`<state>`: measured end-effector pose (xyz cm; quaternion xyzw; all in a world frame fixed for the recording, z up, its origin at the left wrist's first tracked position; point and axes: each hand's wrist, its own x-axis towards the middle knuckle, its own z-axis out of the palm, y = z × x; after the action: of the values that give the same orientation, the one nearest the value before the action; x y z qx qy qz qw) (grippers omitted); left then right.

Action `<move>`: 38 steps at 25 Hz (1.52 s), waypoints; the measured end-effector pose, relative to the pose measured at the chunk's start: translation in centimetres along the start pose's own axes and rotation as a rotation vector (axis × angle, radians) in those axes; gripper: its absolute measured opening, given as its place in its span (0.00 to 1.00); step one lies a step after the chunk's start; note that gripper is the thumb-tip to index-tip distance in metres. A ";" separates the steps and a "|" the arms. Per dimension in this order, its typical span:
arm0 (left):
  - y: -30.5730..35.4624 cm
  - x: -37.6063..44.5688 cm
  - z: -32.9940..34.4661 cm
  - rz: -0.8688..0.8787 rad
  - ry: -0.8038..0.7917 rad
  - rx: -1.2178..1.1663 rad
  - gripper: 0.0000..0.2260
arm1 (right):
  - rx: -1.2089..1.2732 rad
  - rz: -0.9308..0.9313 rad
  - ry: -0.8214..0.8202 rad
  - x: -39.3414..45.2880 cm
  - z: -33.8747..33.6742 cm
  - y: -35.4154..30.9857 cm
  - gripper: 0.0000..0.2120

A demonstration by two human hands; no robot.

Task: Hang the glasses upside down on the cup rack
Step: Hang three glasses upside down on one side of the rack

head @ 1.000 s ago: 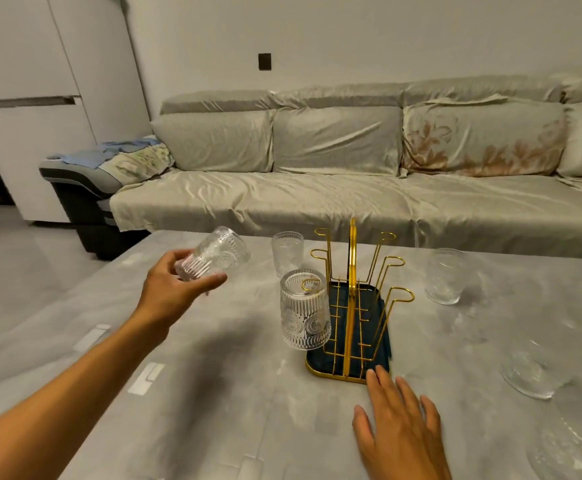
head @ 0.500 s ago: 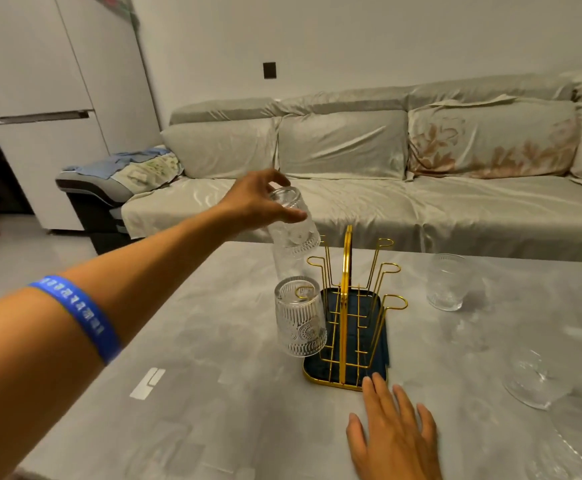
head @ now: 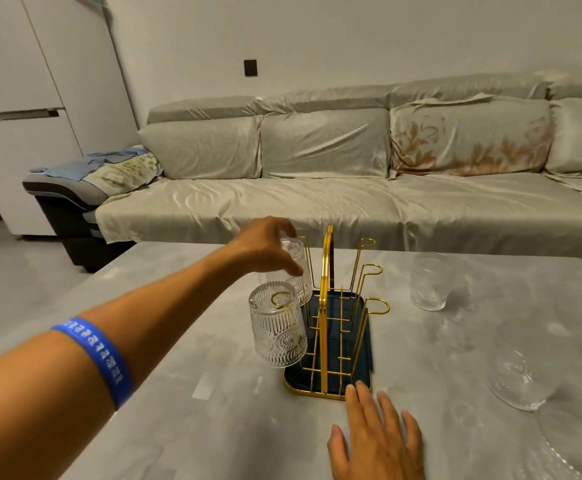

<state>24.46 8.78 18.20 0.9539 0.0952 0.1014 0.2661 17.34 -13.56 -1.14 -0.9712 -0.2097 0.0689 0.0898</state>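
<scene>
Half a second before, the left hand [head: 268,245] had held the glass [head: 294,271] above the cup rack [head: 331,327]; it had since come down, and the inverted glass sat low at the rack's left side, behind the hung glass [head: 277,329]. The left arm reached forward, its fingers [head: 291,268] clamped around the glass's upturned base. The right hand [head: 379,441] lay flat on the desk [head: 213,427], fingers spread, touching the rack's near edge. Two clear embossed glasses stood upright at right, a far one [head: 429,284] and a near one [head: 518,379].
</scene>
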 end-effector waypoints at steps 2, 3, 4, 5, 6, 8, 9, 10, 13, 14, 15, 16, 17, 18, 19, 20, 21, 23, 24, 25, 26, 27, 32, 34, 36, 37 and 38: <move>-0.3 0.1 1.0 -0.005 -0.025 0.032 0.32 | -0.010 -0.006 -0.002 -0.1 0.0 0.0 0.36; -0.5 0.2 1.4 -0.006 -0.036 0.050 0.32 | -0.011 -0.007 -0.004 -0.1 0.1 0.0 0.36; -0.6 0.2 1.7 -0.007 -0.043 0.063 0.32 | -0.010 -0.004 -0.006 -0.2 0.0 0.0 0.36; -0.7 0.3 1.8 -0.011 -0.048 0.069 0.33 | -0.009 0.000 -0.004 -0.2 0.0 -0.1 0.36; -0.9 0.3 1.8 -0.019 -0.056 0.074 0.33 | -0.005 0.000 0.004 -0.3 0.0 -0.1 0.36; -1.2 0.4 1.7 -0.031 -0.092 0.066 0.33 | 0.003 0.004 0.012 -0.4 0.0 -0.1 0.36; -1.5 0.4 1.6 -0.035 -0.117 0.020 0.32 | 0.000 0.003 0.006 -0.4 -0.1 -0.1 0.36; -1.9 0.4 1.4 -0.048 -0.133 -0.068 0.31 | 0.002 -0.001 0.013 -0.4 -0.2 -0.1 0.36; -3.8 0.5 0.7 -0.113 -0.007 -0.371 0.24 | -0.022 0.014 0.000 -0.1 0.4 0.1 0.35; -5.0 0.8 0.6 -0.148 0.085 -0.424 0.22 | -0.037 0.020 -0.019 0.1 0.4 0.2 0.35; -6.2 1.3 0.7 -0.194 0.169 -0.451 0.21 | -0.059 0.021 -0.027 0.1 0.3 0.1 0.35; -7.4 1.8 1.1 -0.250 0.225 -0.462 0.22 | -0.079 0.012 -0.021 0.1 0.0 -0.1 0.35; -8.6 2.3 1.6 -0.307 0.250 -0.462 0.24 | -0.106 -0.008 0.004 0.0 -0.5 -0.4 0.33; -9.6 2.8 2.6 -0.354 0.248 -0.455 0.27 | -0.097 -0.017 0.028 0.1 -0.7 -0.6 0.32; -10.5 3.4 3.8 -0.393 0.234 -0.448 0.30 | -0.026 -0.002 -0.004 0.1 -1.0 -0.4 0.37; -11.4 4.0 5.1 -0.421 0.218 -0.452 0.32 | -0.009 -0.011 0.036 -0.1 -0.8 -0.3 0.42; -12.2 4.6 6.5 -0.436 0.208 -0.460 0.34 | -0.006 -0.016 0.086 -0.2 -0.5 -0.2 0.44; -13.6 6.2 8.9 -0.436 0.194 -0.458 0.34 | -0.028 -0.014 0.108 -0.2 -0.1 -0.2 0.44; -14.2 7.0 9.7 -0.425 0.186 -0.454 0.32 | -0.040 -0.019 0.098 -0.1 -0.2 -0.3 0.44; -14.8 7.8 10.3 -0.413 0.178 -0.443 0.29 | -0.054 -0.016 0.081 -0.1 -0.1 -0.3 0.44; -15.4 8.6 10.9 -0.409 0.168 -0.425 0.26 | -0.063 -0.005 0.077 0.2 0.1 -0.2 0.44; -15.8 9.3 11.2 -0.409 0.167 -0.409 0.24 | -0.054 0.008 0.087 0.5 0.1 -0.2 0.43; -15.8 9.1 10.5 -0.389 0.268 -0.443 0.22 | -0.051 -0.031 0.084 0.9 0.0 -0.1 0.43; -15.0 7.7 9.2 -0.392 0.333 -0.440 0.22 | -0.067 -0.041 0.047 0.4 0.1 0.0 0.43; -14.3 6.0 7.1 -0.388 0.352 -0.503 0.23 | -0.091 -0.012 0.049 -0.1 -0.4 -0.1 0.44; -13.8 5.1 5.4 -0.383 0.350 -0.517 0.25 | -0.102 -0.009 0.087 -0.1 -0.4 0.0 0.44; -13.5 4.6 3.5 -0.372 0.349 -0.527 0.28 | -0.083 0.006 0.127 0.1 -0.6 -0.2 0.44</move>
<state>28.01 19.45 8.81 0.7872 0.2814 0.2337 0.4965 17.42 -13.45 -0.54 -0.9772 -0.2032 -0.0013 0.0621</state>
